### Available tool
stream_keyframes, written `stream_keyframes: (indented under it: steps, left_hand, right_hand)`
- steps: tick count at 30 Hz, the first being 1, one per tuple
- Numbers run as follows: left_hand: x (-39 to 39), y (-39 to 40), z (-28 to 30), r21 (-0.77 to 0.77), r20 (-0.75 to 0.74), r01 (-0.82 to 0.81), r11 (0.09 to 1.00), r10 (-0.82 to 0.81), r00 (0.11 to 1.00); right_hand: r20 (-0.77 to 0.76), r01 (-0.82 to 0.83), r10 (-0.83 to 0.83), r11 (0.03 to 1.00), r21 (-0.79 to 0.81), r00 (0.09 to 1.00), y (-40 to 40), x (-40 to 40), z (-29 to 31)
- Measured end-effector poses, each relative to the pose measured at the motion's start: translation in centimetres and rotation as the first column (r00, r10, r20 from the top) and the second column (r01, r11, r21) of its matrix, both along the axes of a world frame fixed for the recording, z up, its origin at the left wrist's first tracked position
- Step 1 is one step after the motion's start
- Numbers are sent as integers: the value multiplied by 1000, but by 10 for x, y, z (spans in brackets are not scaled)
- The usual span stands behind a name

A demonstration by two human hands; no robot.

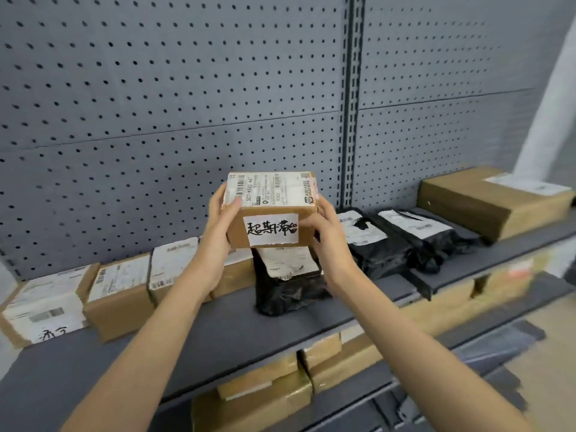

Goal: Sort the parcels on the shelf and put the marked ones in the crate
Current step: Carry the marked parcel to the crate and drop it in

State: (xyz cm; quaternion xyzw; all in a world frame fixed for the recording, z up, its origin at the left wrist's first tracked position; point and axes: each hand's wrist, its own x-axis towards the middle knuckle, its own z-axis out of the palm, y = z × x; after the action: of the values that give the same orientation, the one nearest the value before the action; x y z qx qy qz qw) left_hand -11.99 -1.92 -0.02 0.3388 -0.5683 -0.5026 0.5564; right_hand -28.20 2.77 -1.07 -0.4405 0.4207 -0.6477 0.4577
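Bare forearms, two, are seen reaching up from the lower edge of the view, and between the left hand (218, 226) and the right hand (324, 241) a small brown cardboard box with a printed shipping label on top and a white slip of bold black handwritten characters on its near face (271, 210) is held clear above the grey metal shelf (218, 325), in front of the grey perforated back panel (187, 88). Item condition: corners are square and faces flat, so the box is judged stiff; being raised by two hands without visible strain, it is judged light, though its contents cannot be told. The cardboard is judged to offer fair grip, the glossy label less. Best hold is judged to be at the two short ends, where it is now taken. Left fingers (232, 204) are curled round the left end, the thumb laid over the top edge onto the label; right fingers (307, 227) are pressed against the right end, overlapping the edge of the handwritten slip. Both hands are closed on the box. Also on the shelf: a row of brown cardboard boxes with white labels (118, 294) to the left, a crumpled black plastic mailer bag (286, 291) directly beneath the held box, further black mailer bags (405, 241) and a large flat brown carton (486, 204) to the right. No crate is in view.
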Motion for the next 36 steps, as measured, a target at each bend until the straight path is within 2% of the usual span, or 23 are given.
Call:
stream_keyframes:
  steps: [5,11,19,25,33,36]
  left_hand:
    - [-71,17,-15,-9,3,249,968,-249,968]
    - [-145,60,-35,-18,-11,490,872,-490,872]
    - [-223,127,-41,-15,-12,737,676,-737,676]
    - [-265,182,-39,-37,43,852,522,-851,523]
    - [-319,262,-37,-28,126,923,384,-914,384]
    - [-339,306,-36,-22,144,960,279,-949,280]
  right_hand:
    - [24,246,-246,969,-4,969,61,-50,-13]
    - [-21,518,-518,855,32,855,139,-93,-27]
    - [-25,735,-734,678,20,678,232,-132,-36]
    - [-15,842,-841,540,13,540,294,-155,-35]
    - [-9,923,-923,385,1,385,382,-182,-38]
    - [7,949,-949,316,-9,316,428,-191,-41]
